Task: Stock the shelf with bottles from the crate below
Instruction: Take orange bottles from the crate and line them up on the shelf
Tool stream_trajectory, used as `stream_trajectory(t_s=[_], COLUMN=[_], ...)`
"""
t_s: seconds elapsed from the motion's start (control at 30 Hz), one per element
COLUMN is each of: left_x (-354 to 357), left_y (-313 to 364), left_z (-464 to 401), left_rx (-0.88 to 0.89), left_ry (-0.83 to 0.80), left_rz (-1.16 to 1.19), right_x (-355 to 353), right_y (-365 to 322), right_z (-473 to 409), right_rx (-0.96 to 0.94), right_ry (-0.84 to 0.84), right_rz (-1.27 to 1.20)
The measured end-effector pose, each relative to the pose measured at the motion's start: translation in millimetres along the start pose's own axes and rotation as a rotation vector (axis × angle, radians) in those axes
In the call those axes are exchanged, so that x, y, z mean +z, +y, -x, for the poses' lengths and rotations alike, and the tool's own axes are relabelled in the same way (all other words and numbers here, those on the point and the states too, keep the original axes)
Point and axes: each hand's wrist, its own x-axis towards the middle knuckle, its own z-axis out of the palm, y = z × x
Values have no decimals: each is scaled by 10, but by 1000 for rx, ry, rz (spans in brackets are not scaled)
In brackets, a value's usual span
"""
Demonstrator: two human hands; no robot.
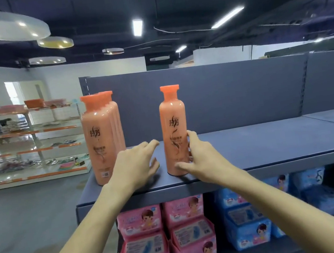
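Note:
An orange bottle [174, 129] with an orange cap stands upright near the front of the grey-blue top shelf [273, 149]. My right hand [198, 156] touches its right side and lower front with fairly straight, spread fingers. My left hand [136, 165] hovers over the shelf just left of that bottle, fingers relaxed and holding nothing. A row of several identical orange bottles [99, 136] stands at the shelf's left end, one behind another. The crate is out of view.
The shelf's grey back panel [222, 94] rises behind the bottles. Below the shelf sit pink packs [165, 235] and blue packs [247, 220]. An orange-trimmed rack [22, 135] with goods stands across the aisle at left. Right of the lone bottle the shelf surface is bare.

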Motion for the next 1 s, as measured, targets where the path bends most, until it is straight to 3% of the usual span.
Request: stream_trajectory(t_s=[0.6,1.0], left_x=[312,451], left_y=[-19,-97], left_z=[-273,-408], left_rx=[-282,-335], left_ry=[-112,-162], left_rz=[-157,-157], right_x=[396,626], right_y=[289,304], right_z=[-954,-1455], right_rx=[23,2], right_ry=[-58,-89], right_rz=[-43,-4])
